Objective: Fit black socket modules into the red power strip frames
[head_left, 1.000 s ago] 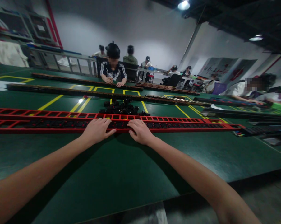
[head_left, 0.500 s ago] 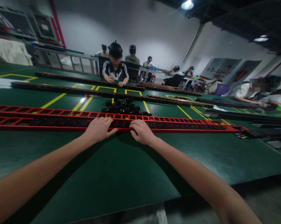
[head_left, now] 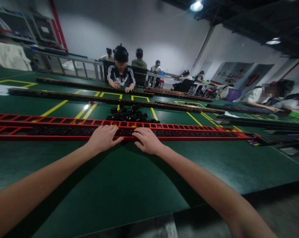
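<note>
A long red ladder-like frame (head_left: 201, 136) lies across the green table, its near row filled with square black parts (head_left: 168, 133). My left hand (head_left: 103, 138) rests over this row, fingers stretched forward and thumb apart. Close to its right, my right hand (head_left: 147, 139) lies on the same row with its fingers loosely bent and spread. Both hands look open, though their fingertips are partly hidden against the dark parts. Just beyond the frame, a pile of loose black parts (head_left: 129, 115) sits on the table.
Long dark strips (head_left: 85, 96) run across the table behind the pile. A co-worker (head_left: 121, 71) sits at the far side, hands on another strip. Black rails (head_left: 283, 140) lie to the right. The table's near edge (head_left: 149, 223) slants below my arms.
My right hand has shifted slightly left and its fingers are more spread. My left hand stays almost in place on the frame. The whole view has moved a little.
</note>
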`<state>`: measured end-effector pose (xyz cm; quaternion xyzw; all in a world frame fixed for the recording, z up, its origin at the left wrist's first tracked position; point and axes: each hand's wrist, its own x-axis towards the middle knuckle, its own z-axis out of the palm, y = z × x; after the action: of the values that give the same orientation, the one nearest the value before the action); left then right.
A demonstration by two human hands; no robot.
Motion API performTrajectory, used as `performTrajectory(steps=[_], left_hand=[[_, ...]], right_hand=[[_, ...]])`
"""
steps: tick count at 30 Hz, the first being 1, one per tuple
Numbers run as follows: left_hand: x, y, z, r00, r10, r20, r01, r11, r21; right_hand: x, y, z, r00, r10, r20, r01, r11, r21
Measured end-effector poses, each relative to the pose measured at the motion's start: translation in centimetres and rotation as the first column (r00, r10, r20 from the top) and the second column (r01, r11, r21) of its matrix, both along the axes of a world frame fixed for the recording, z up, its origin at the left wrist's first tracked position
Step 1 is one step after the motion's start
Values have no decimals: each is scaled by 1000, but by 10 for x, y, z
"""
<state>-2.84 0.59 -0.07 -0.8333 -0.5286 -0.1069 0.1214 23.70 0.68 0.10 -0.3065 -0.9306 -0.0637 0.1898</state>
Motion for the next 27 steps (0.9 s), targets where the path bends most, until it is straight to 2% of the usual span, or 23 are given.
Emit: performTrajectory(steps=[8,14,27], left_hand=[[2,-2,3,1000,4,1,-4,1000,-6],[0,0,1,1000,-5,27,5,1000,0],[1,-3,4,1000,1,27,0,1000,-23]], right_hand=[[4,1,-3,969,-57,-240,83,992,97],[5,6,-7,973,-94,-212,107,993,48],[5,3,-3,973,-119,-198,128,991,37]])
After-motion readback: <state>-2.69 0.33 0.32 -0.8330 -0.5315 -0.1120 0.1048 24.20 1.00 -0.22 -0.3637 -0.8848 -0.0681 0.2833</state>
